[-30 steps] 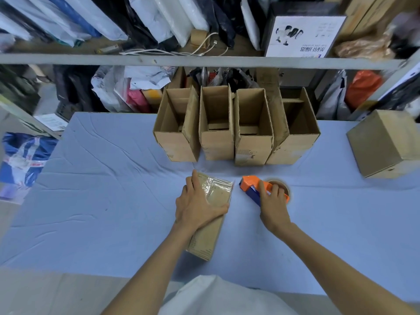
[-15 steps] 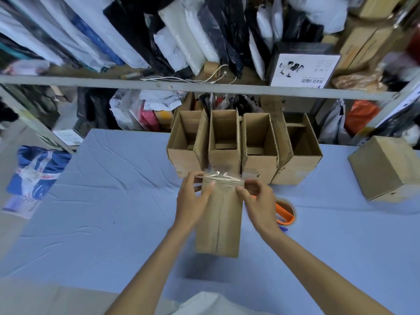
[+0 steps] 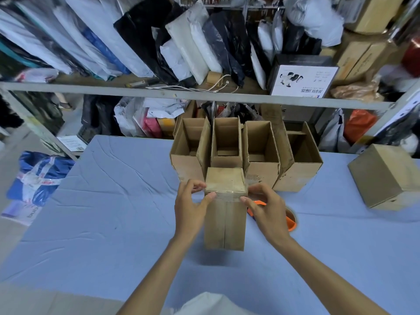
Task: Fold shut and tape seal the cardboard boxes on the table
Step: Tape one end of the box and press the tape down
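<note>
Cardboard box held upright just before row of open boxes, top shut, clear tape across it. Left hand and right hand pinch its upper corners, likely pressing tape ends. Four open boxes remain unsealed.

I see a narrow cardboard box upright, clear tape across its closed top. Four open boxes line up just behind it.

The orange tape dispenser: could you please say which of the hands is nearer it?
Right. The right hand pinches the box right over the tape dispenser, partly covering it; the left hand pinches the box's opposite side.
</note>
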Available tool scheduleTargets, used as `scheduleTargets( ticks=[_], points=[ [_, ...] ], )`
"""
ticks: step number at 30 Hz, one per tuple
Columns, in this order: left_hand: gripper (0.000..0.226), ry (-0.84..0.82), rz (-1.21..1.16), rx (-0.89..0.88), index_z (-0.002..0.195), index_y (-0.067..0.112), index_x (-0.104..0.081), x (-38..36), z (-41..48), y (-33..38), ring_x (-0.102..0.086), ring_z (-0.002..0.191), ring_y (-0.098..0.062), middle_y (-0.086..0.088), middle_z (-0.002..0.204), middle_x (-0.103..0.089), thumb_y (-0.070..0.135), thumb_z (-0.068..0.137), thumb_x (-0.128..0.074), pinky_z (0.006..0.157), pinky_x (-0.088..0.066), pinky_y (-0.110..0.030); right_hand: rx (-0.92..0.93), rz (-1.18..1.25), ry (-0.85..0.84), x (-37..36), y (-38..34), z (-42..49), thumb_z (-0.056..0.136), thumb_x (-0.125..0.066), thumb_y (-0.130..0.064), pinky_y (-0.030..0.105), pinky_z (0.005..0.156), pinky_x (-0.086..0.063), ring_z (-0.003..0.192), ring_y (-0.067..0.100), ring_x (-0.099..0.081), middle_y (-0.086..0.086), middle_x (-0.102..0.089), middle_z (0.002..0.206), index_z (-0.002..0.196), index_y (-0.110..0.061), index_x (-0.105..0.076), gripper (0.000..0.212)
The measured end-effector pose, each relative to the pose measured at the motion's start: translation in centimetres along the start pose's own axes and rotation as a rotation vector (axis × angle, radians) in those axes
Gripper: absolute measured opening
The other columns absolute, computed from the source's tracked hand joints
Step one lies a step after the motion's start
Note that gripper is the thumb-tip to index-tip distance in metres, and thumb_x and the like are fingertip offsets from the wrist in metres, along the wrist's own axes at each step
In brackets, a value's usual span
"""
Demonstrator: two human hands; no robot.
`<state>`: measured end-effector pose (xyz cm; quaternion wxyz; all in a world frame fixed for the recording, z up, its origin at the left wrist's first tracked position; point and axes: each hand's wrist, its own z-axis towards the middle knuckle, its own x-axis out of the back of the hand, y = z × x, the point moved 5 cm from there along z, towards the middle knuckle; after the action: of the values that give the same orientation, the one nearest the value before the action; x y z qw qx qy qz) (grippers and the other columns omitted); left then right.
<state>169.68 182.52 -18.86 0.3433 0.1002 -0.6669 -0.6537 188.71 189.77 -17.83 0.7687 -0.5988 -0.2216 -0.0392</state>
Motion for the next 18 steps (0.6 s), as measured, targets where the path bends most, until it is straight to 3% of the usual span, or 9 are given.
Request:
scheduleTargets(
  ticks=[3, 6, 11, 18],
  points=[
    [0.024, -0.023, -0.002, -0.034, 0.088, 0.032, -0.060, -0.2, 0.4, 0.3, -0.059, 0.096, -0.001, 0.010, 0.101, -0.059, 0.017, 0.080, -0.077, 0.073, -0.047, -0.007, 0.027, -0.006, -0.012, 0.0, -0.1, 0.2, 0.082, -0.075, -0.010, 0.011, 0.077, -0.050, 0.092, 0.002, -0.063, -0.006, -0.070, 0.096, 0.100, -0.014, -0.066, 0.020],
    [0.021, -0.034, -0.005, -0.054, 0.089, 0.029, -0.061, -0.3, 0.5, 0.4, -0.059, 0.095, 0.001, 0.008, 0.100, -0.060, 0.016, 0.082, -0.075, 0.069, -0.047, -0.006, 0.053, -0.037, -0.027, 0.0, 0.1, 0.4, 0.083, -0.074, -0.015, 0.021, 0.075, -0.056, 0.095, 0.004, -0.063, -0.008, -0.068, 0.099, 0.102, -0.017, -0.066, 0.021],
    [0.012, -0.031, -0.006, -0.027, 0.089, 0.030, -0.061, -0.3, 1.1, 0.0, -0.058, 0.096, 0.002, 0.017, 0.098, -0.060, 0.019, 0.090, -0.065, 0.082, -0.049, -0.017, 0.092, -0.184, -0.136, 0.0, 0.5, 1.5, 0.084, -0.072, -0.031, 0.027, 0.080, -0.055, 0.099, 0.005, -0.059, -0.010, -0.063, 0.108, 0.108, -0.023, -0.062, 0.027],
    [0.008, -0.076, 0.017, -0.024, 0.087, 0.028, -0.062, -0.3, 2.4, 0.0, -0.059, 0.094, 0.002, 0.016, 0.097, -0.061, 0.020, 0.091, -0.065, 0.080, -0.050, -0.020, 0.106, -0.125, -0.216, 0.1, 1.0, 2.8, 0.089, -0.067, -0.022, 0.034, 0.080, -0.058, 0.099, 0.010, -0.062, -0.011, -0.063, 0.106, 0.103, -0.019, -0.065, 0.015]
  ],
)
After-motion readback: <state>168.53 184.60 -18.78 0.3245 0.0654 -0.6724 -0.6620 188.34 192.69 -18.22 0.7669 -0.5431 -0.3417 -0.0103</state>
